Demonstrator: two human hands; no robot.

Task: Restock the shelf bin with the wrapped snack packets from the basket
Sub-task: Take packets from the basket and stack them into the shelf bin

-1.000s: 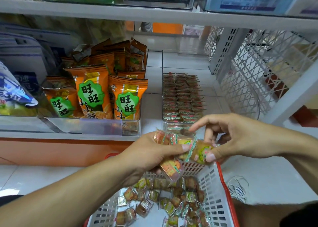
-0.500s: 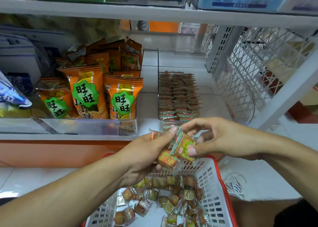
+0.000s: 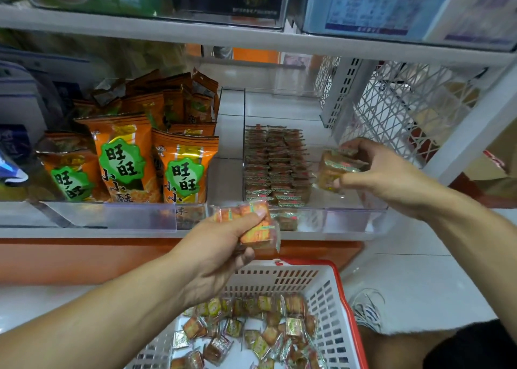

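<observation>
Up front, both forearms reach forward from the lower edge of the view, the left one running diagonally from the bottom left, the right one coming in from the right with the wrist bent inward. The left hand [image 3: 221,245] hovers just in front of the shelf edge, its fingers curled round a small stack of orange wrapped snack packets [image 3: 257,229], the thumb laid across the top packet. That stack's long axis runs roughly up and down, tilted a little to the right, with its printed face turned toward the camera. The right hand [image 3: 391,173], higher and farther right, sits inside the clear plastic shelf bin [image 3: 349,217]; its thumb and fingers pinch a second few clear-wrapped brownish packets [image 3: 335,170] that stand on edge with their flat faces pointing left. Just left of that hand, neat rows of the same packets [image 3: 275,164] already fill the bin's left part. Below the left hand, a white slotted plastic basket with a red rim [image 3: 327,298] holds a loose scatter of more packets [image 3: 260,329]. Left of the left hand, orange crisp bags with green badges [image 3: 126,159] stand behind a clear shelf guard.
</observation>
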